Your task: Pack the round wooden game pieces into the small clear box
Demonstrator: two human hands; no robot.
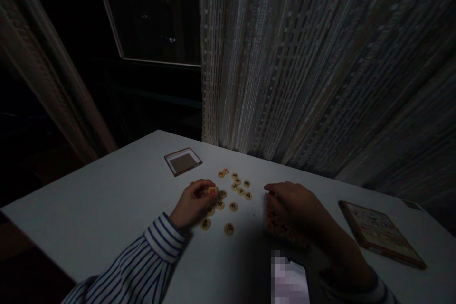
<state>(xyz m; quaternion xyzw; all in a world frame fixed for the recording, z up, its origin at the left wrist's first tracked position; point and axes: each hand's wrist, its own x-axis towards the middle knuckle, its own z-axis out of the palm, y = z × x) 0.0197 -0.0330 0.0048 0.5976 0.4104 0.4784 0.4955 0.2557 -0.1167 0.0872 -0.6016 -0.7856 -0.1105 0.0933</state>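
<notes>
My left hand is closed in a pinch on a round wooden Chinese chess piece with a red character, its face turned up. Below and right of that hand, several pale pieces with dark characters lie loose, among them one piece near the front. My right hand hovers over a small box filled with rows of round pieces. Its index finger stretches left, apart from the thumb, and no piece shows between them. Part of the box is hidden under this hand and in deep shadow.
A shallow framed tray or lid lies at the back left of the white table. A flat wooden-edged panel with a picture rests at the right. In front is a lit phone, partly blurred out. Curtains hang behind.
</notes>
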